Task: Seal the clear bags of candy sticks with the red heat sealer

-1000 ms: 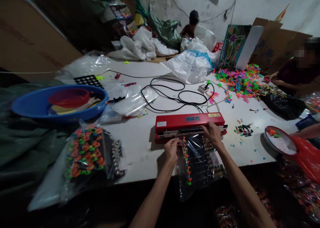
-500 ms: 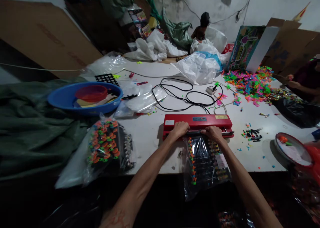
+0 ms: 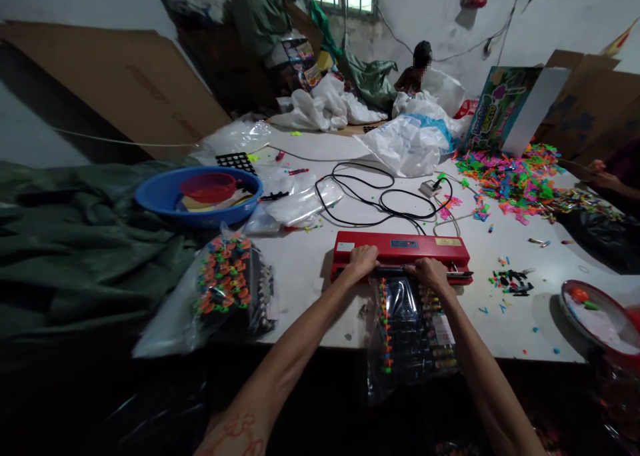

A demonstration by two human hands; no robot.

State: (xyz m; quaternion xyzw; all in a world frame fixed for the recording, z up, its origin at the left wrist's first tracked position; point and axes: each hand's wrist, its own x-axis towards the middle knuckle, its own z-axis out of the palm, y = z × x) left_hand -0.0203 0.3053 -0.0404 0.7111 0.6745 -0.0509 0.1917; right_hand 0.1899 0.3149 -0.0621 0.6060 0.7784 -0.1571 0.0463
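Observation:
A red heat sealer (image 3: 373, 240) lies across the table before me. My left hand (image 3: 363, 261) is closed on the left part of its black bar (image 3: 395, 270), and my right hand (image 3: 429, 273) is closed on the bar farther right. A clear plastic bag (image 3: 400, 336) extends from under the bar toward me and hangs over the table's front edge. Inside it are rows of small black items with orange, green and yellow ends. The bag's far edge is hidden under the bar and my hands.
A filled clear bag (image 3: 227, 279) stands at left, below a blue basin (image 3: 150, 199). Black cord (image 3: 350, 223) loops behind the sealer. A colourful heap of plastic pieces (image 3: 520, 176), loose black parts (image 3: 517, 281) and a round tray (image 3: 570, 316) lie at right. Another person (image 3: 613, 183) sits at far right.
The view has shifted, so the surroundings sit slightly lower and farther right. Both hands stay on the sealer's bar, and the bag still hangs from it.

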